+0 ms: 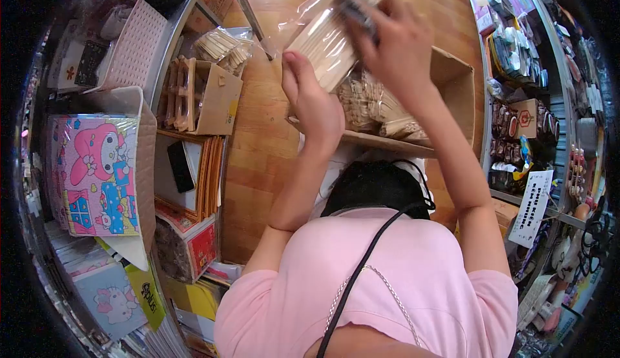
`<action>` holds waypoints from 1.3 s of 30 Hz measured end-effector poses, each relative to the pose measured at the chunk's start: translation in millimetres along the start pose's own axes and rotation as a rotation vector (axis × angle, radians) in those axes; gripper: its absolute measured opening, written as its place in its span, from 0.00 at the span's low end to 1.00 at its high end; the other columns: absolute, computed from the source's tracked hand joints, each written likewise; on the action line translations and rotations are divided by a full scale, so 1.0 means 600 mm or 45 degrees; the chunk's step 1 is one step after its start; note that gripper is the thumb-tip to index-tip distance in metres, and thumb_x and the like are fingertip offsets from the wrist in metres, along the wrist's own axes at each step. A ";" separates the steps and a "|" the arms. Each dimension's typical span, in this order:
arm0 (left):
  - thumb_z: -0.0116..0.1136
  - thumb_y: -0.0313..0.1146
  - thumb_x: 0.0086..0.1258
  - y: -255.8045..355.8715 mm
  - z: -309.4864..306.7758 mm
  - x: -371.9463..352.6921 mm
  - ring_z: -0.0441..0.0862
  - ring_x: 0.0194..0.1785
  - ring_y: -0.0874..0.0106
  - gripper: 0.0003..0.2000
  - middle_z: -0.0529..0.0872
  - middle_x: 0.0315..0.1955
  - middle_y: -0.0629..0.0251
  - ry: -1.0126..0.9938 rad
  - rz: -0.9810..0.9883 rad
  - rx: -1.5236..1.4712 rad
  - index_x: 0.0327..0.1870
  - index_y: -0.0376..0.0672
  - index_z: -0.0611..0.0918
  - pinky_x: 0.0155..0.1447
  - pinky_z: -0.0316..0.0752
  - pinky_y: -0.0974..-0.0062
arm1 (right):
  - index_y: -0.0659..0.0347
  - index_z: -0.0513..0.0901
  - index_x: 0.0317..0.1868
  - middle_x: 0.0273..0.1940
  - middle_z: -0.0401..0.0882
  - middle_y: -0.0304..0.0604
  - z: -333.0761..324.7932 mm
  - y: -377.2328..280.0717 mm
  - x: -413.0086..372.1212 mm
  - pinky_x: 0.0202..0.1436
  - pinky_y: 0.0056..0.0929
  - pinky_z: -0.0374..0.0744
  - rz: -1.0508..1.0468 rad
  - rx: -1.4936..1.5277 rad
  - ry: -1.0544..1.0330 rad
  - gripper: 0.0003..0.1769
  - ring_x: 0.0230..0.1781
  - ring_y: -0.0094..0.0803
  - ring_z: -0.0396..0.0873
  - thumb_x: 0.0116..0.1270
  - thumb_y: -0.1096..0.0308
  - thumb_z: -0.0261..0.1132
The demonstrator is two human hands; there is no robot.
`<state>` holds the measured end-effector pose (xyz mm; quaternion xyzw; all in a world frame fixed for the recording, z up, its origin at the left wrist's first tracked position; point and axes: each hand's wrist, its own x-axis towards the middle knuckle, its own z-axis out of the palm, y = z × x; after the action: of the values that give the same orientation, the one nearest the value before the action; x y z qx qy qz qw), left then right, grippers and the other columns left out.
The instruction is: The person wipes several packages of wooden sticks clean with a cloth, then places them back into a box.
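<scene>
My left hand [314, 103] is closed on the lower end of a clear plastic bag of wooden sticks [323, 48], thumb on top. The bag is tilted, its loose plastic at the upper end. My right hand [398, 45] grips a dark stapler-like tool [356, 10], which lies across the upper part of the bag. Motion blurs this hand and the tool, so its exact kind is hard to make out. Below the hands, a cardboard box [455, 77] contains several more bags of wooden sticks [378, 109].
On the left, shelving holds a small carton [219, 100], another stick bag [226, 47], a black phone [181, 166], a pink basket [132, 45] and cartoon-printed folders [97, 174]. Packed goods fill a rack [562, 93] on the right. A wooden floor [252, 184] shows between.
</scene>
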<state>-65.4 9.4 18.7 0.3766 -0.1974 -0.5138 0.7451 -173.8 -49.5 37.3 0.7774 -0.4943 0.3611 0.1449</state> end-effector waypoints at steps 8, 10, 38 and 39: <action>0.38 0.50 0.74 -0.009 -0.002 0.018 0.68 0.57 0.71 0.26 0.70 0.56 0.58 0.045 -0.048 -0.057 0.61 0.35 0.64 0.62 0.61 0.74 | 0.42 0.79 0.51 0.31 0.73 0.38 -0.027 -0.075 -0.048 0.37 0.33 0.71 -0.201 0.310 -0.192 0.28 0.34 0.34 0.74 0.44 0.64 0.67; 0.38 0.50 0.74 0.001 0.000 0.012 0.70 0.55 0.71 0.25 0.72 0.53 0.60 -0.069 -0.074 -0.150 0.59 0.38 0.66 0.59 0.65 0.73 | 0.42 0.79 0.51 0.31 0.74 0.38 -0.022 -0.044 -0.026 0.36 0.33 0.71 -0.221 0.192 -0.153 0.27 0.34 0.34 0.74 0.46 0.63 0.67; 0.40 0.51 0.73 -0.020 -0.017 0.017 0.69 0.58 0.65 0.29 0.67 0.60 0.58 0.053 -0.011 -0.150 0.67 0.40 0.57 0.61 0.65 0.67 | 0.39 0.75 0.55 0.33 0.74 0.32 -0.007 0.031 -0.011 0.35 0.31 0.70 -0.139 -0.163 -0.080 0.29 0.35 0.30 0.74 0.48 0.65 0.65; 0.40 0.51 0.73 -0.020 -0.014 0.016 0.69 0.58 0.65 0.29 0.66 0.60 0.58 0.085 -0.010 -0.121 0.67 0.41 0.57 0.62 0.65 0.67 | 0.41 0.76 0.55 0.33 0.74 0.32 0.002 0.031 -0.014 0.36 0.31 0.70 -0.130 -0.128 -0.041 0.29 0.35 0.31 0.74 0.47 0.66 0.65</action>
<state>-63.6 1.2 3.2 0.3585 -0.1463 -0.5127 0.7663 -191.9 -53.4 28.2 0.7989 -0.4738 0.3156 0.1940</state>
